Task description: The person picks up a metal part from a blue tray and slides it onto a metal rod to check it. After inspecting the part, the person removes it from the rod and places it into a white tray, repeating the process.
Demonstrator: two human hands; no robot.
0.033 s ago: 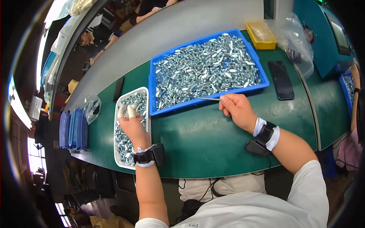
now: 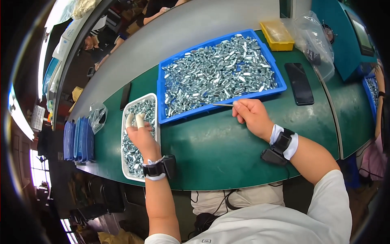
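My left hand (image 2: 143,139) is over a white tray (image 2: 159,142) of small shiny metal pieces. Pale finger cots cover two of its fingers, which are spread apart with nothing visible between them. In my right hand (image 2: 256,118) a thin metal rod (image 2: 221,105) is pinched between thumb and fingers. Its tip points left, at the near edge of a large blue tray (image 2: 191,116). That tray holds a heap of silvery, elongated metal pieces (image 2: 215,73), which look like long hex nuts or spacers.
A black phone (image 2: 299,83) lies right of the blue tray. Behind it are a yellow bin (image 2: 282,45) and a clear plastic bag (image 2: 310,38). Blue folded items (image 2: 83,140) stand at the table's left edge. A teal machine (image 2: 345,44) stands at the right. Other people work nearby.
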